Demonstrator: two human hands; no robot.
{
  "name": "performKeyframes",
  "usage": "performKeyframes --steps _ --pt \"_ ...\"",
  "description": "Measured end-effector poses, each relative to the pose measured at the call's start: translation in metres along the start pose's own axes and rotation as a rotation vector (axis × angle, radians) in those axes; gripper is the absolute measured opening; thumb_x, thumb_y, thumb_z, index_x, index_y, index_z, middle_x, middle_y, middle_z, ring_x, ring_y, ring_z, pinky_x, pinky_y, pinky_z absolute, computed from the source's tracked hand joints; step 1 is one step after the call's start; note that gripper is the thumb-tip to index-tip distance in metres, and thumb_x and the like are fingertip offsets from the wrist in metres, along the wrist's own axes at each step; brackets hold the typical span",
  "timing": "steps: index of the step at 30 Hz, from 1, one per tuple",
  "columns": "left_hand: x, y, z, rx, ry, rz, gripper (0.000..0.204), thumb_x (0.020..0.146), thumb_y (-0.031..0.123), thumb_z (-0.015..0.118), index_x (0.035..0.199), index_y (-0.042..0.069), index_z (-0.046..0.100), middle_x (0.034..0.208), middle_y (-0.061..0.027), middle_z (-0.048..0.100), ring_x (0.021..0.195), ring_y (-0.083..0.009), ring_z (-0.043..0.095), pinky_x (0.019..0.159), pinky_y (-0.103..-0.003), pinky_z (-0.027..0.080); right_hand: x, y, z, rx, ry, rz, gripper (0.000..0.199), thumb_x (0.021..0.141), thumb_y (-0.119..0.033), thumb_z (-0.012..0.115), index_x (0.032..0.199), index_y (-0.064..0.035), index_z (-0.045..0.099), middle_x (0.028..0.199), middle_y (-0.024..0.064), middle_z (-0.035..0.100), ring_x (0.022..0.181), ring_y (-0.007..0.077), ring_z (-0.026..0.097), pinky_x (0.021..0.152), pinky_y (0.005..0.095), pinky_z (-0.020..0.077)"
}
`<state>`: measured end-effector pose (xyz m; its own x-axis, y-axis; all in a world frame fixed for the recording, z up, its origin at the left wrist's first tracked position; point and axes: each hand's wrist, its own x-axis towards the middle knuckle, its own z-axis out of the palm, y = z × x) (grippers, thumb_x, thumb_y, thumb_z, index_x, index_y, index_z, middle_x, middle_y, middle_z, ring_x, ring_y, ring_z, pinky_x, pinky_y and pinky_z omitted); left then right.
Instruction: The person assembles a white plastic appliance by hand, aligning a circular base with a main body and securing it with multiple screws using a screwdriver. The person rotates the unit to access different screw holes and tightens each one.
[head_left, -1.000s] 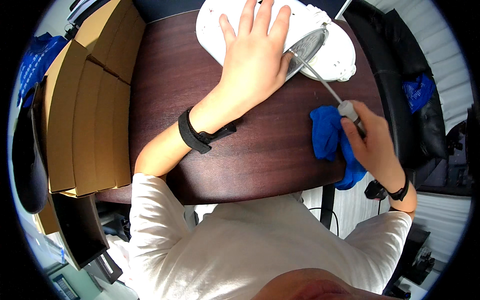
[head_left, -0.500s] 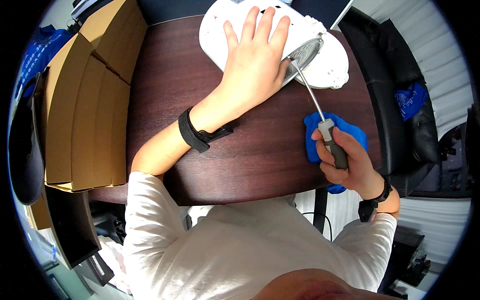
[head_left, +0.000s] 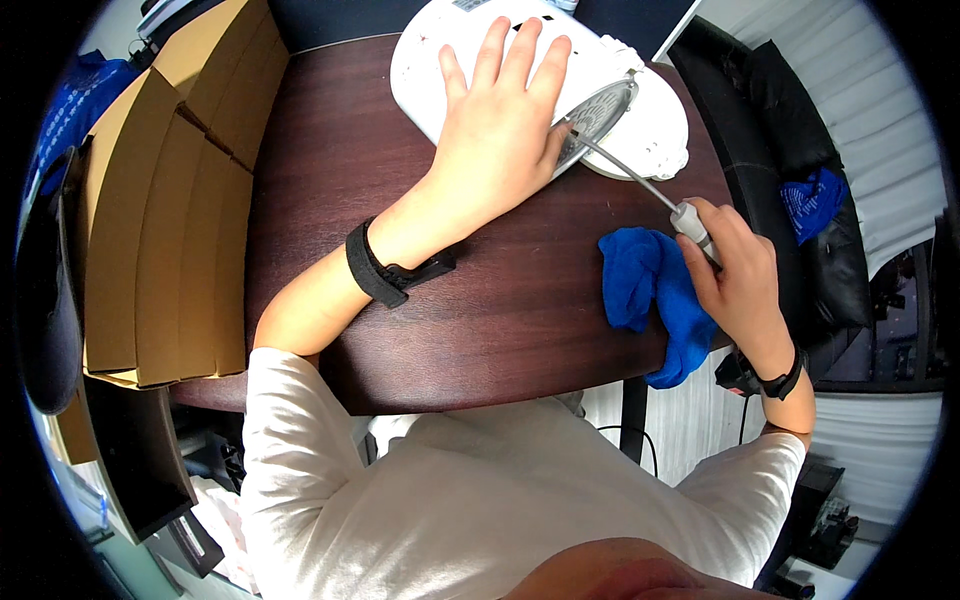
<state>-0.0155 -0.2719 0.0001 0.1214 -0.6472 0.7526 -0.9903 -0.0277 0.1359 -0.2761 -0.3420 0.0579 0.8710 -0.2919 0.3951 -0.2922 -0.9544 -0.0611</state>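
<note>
A white plastic appliance housing (head_left: pixel 655 125) lies at the far side of the dark wooden table. From its near edge a round, patterned grey grille (head_left: pixel 605 108) stands tilted. My left hand (head_left: pixel 500 135) rests on the housing with its fingers spread flat, the thumb beside the grille. In my right hand (head_left: pixel 742 275) is a screwdriver (head_left: pixel 689 219) with a grey handle. Its metal shaft slants up to the left, and the tip meets the grille's lower end near my left thumb. The exact contact of the tip is too small to make out.
A crumpled blue cloth (head_left: pixel 640 280) lies at the table's right near edge, close to my right wrist. Cardboard boxes (head_left: pixel 165 230) line the left side. A dark partition (head_left: pixel 345 20) stands behind the table, and a black sofa (head_left: pixel 790 130) is to the right.
My right hand has swung right and slightly up, so the screwdriver lies at a lower slant. More of the blue cloth shows. The left hand still rests on the housing.
</note>
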Motion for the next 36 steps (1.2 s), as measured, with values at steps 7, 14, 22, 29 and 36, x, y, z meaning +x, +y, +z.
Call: performKeyframes --steps 7,14,22,29,36 --pt "0.000 -0.001 -0.001 0.002 -0.005 -0.004 0.074 0.079 0.016 0.072 0.144 0.009 0.038 0.147 -0.0207 0.037 0.140 -0.0402 0.030 0.105 -0.069 0.024 0.005 0.003 0.003 -0.108 0.024 -0.007 0.031 0.085 -0.011 0.071 0.113 -0.0016 0.061 0.079 0.0112 0.055 0.058 0.0250 0.060 0.051 0.0321 0.0465" --pt "0.001 0.000 -0.001 -0.006 -0.010 -0.010 0.075 0.078 0.015 0.073 0.144 0.009 0.038 0.147 -0.0205 0.037 0.141 -0.0399 0.030 0.105 -0.069 0.024 0.010 0.005 -0.006 -0.246 0.026 -0.021 0.032 0.085 -0.014 0.071 0.114 -0.0051 0.061 0.080 0.0092 0.053 0.061 0.0232 0.060 0.053 0.0317 0.0467" --pt "0.001 0.001 -0.003 0.038 0.016 0.023 0.073 0.078 0.015 0.072 0.143 0.008 0.039 0.147 -0.0199 0.037 0.140 -0.0393 0.030 0.104 -0.069 0.024 0.013 -0.007 -0.016 -0.250 -0.036 0.001 0.030 0.086 -0.015 0.070 0.113 -0.0039 0.060 0.082 0.0112 0.057 0.060 0.0264 0.061 0.053 0.0337 0.0480" --pt "0.001 0.003 -0.002 0.016 0.040 0.017 0.072 0.078 0.016 0.073 0.142 0.007 0.039 0.146 -0.0198 0.039 0.139 -0.0402 0.032 0.102 -0.070 0.026 -0.004 -0.018 0.012 0.427 -0.168 0.275 0.020 0.098 -0.013 0.059 0.113 0.0007 0.058 0.075 0.0108 0.061 0.056 0.0190 0.060 0.050 0.0278 0.0428" --pt "0.002 0.006 -0.001 0.021 0.033 0.016 0.072 0.079 0.015 0.072 0.142 0.006 0.039 0.146 -0.0205 0.038 0.139 -0.0405 0.032 0.103 -0.070 0.026 -0.014 -0.034 0.014 1.477 -0.404 0.789 0.033 0.106 -0.031 0.044 0.116 -0.0020 0.057 0.071 -0.0006 0.049 0.045 0.0041 0.039 0.039 0.0192 0.0259"
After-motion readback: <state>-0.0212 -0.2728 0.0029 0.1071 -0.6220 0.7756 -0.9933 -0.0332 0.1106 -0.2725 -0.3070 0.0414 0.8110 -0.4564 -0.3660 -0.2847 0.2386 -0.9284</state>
